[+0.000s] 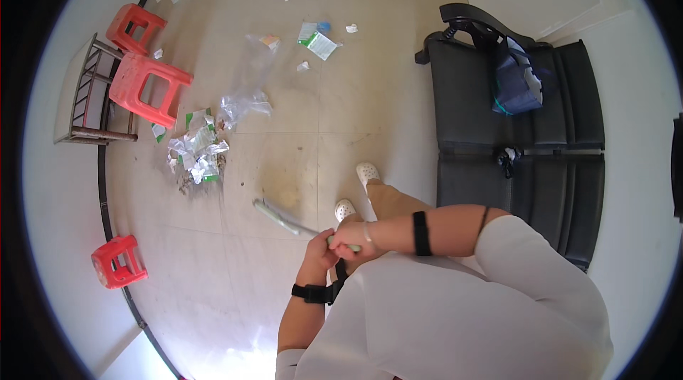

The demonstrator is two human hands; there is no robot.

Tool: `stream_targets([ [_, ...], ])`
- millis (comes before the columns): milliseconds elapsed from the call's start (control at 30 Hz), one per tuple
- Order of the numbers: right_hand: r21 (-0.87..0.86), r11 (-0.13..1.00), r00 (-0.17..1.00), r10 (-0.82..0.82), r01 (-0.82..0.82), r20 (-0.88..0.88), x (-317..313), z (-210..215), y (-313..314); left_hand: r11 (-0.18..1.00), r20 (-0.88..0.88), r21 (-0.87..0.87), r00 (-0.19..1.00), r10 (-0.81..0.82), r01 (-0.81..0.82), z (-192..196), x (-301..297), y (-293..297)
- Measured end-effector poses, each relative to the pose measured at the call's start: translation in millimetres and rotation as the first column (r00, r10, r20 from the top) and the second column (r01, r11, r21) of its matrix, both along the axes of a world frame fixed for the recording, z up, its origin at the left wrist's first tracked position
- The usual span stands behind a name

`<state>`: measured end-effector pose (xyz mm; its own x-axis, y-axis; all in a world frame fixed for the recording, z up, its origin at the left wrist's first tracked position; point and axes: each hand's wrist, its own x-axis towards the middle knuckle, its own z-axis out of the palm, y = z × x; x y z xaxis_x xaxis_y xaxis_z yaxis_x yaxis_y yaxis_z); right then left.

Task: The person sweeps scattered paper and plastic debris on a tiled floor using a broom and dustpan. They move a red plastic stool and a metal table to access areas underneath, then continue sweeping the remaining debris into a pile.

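Far left of the left hand (pixel 321 249), red stools (pixel 128 88) crowded the edge; nearer, ahead-left, a scrap heap (pixel 199 146) sat in the way. And there, the long-handled tool (pixel 279 219) slanted out ahead-left, that left hand wrapped round its handle, the right hand (pixel 349 239) clenched near its end, presumably for steadier steering! Well right of them, a black sofa (pixel 466 92) blocked that side.

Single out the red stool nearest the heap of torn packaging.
It is the middle stool: its legs come close to the heap. The upper stool stands farther off behind it, and the lower-left stool stands alone, well away.
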<state>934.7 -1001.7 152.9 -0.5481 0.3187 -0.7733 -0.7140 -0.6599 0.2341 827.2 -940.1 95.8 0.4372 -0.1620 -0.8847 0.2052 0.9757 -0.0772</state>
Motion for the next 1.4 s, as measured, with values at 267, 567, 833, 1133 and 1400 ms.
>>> stream_targets([
  [267, -0.279, 0.924, 0.951, 0.297, -0.263, 0.087, -47.1, -61.4, 2.8, 0.991, -0.132, 0.003, 0.982, 0.132, -0.133, -33.9, -37.2, -32.5],
  [567, -0.135, 0.985, 0.982, 0.128, -0.11, 0.136, 102.4, -57.4, -65.9, 0.986, 0.065, -0.155, 0.995, 0.079, -0.068, -58.3, 108.1, -79.2],
  [833, -0.261, 0.952, 0.814, 0.276, -0.159, 0.512, 259.5, -9.5, -79.4, 0.986, 0.354, -0.168, 0.934, 0.051, 0.01, -83.3, 284.0, -100.7],
  [1133, -0.128, 0.981, 0.601, 0.192, -0.148, 0.776, 238.8, -31.4, -48.3, 0.988, 0.316, 0.141, 0.949, 0.014, -0.062, -80.5, 302.8, -41.8],
  [1400, 0.097, 0.991, 0.906, -0.12, 0.088, 0.405, 199.1, 67.6, -25.5, 0.985, 0.223, 0.163, 0.97, -0.098, 0.063, 45.5, 239.1, -1.9],
])
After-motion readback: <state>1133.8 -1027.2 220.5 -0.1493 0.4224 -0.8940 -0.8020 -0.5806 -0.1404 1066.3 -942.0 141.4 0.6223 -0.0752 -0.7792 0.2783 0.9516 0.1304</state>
